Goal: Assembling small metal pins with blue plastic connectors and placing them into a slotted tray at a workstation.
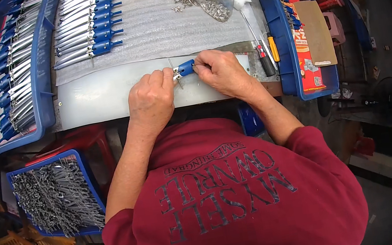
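Note:
A drawing compass (pixel 187 68) with a blue head, silver legs and a thin cross rod lies sideways between my hands, over the pale work board (pixel 94 103). The fingers of my left hand (pixel 151 99) are closed around its silver legs, hiding most of them. At the right end of the blue head, my right hand (pixel 224 73) pinches with thumb and forefinger. Whether a small part is also in that pinch, I cannot make out. Ahead of my left hand, a row of similar compasses (pixel 99 35) lies side by side on foam sheeting (pixel 155 30).
Small screws (pixel 216 9) spill from a clear bag. Two screwdrivers, one red and black (pixel 265 59), one yellow (pixel 273 47), lie at right. A blue bin (pixel 39 81) of compasses stands left, another blue bin (pixel 289 75) right. Below left, a blue tray holds grey metal parts (pixel 58 197).

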`<state>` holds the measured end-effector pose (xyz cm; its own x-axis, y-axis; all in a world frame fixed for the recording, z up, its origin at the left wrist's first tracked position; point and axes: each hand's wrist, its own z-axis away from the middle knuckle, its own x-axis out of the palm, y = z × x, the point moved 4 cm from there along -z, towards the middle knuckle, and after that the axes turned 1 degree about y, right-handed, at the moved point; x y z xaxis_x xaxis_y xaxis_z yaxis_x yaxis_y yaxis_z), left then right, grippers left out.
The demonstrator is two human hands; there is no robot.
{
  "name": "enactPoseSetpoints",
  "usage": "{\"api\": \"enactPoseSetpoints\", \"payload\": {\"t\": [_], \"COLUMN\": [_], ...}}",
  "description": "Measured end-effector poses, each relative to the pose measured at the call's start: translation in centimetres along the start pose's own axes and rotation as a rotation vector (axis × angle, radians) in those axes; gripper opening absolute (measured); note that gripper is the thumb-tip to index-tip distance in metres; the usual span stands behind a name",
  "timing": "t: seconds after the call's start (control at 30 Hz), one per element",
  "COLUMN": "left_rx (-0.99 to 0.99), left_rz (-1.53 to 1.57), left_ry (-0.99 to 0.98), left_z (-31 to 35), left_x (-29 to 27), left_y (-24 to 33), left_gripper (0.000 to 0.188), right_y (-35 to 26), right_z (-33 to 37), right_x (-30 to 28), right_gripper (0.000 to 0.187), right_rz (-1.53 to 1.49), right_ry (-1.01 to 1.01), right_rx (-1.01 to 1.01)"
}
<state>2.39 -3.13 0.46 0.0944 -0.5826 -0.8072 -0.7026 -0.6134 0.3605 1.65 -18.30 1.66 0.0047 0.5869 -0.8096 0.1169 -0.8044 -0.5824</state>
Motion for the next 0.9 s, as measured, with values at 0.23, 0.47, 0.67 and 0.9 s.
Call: {"api": "enactPoseSetpoints", "payload": {"t": [0.23,0.47,0.67,0.9], "left_rx": [-0.009,-0.010,-0.018,-0.038], "left_rz": [-0.001,0.000,0.007,0.027], "left_ry": [-0.018,-0.039,-0.040,-0.016], "left_z": [-0.1,-0.1,-0.3,-0.2], "left_x": [0.0,0.1,-0.1,-0.1], "left_y": [0.1,0.0,0.1,-0.1], "left_gripper": [0.016,0.017,0.015,0.014], "right_y": [0.2,0.5,0.5,0.4], "right_z": [0.1,-0.3,-0.4,-0.1], "right_x": [0.1,0.0,-0.5,-0.9], "right_gripper": [0.013,0.012,0.015,0.017], "right_rz": [-0.094,-0.087,0.011,-0.136], "right_ry": [0.002,-0.042,0.012,-0.074], "right_rx": [0.050,0.027,-0.046,0.089]}}
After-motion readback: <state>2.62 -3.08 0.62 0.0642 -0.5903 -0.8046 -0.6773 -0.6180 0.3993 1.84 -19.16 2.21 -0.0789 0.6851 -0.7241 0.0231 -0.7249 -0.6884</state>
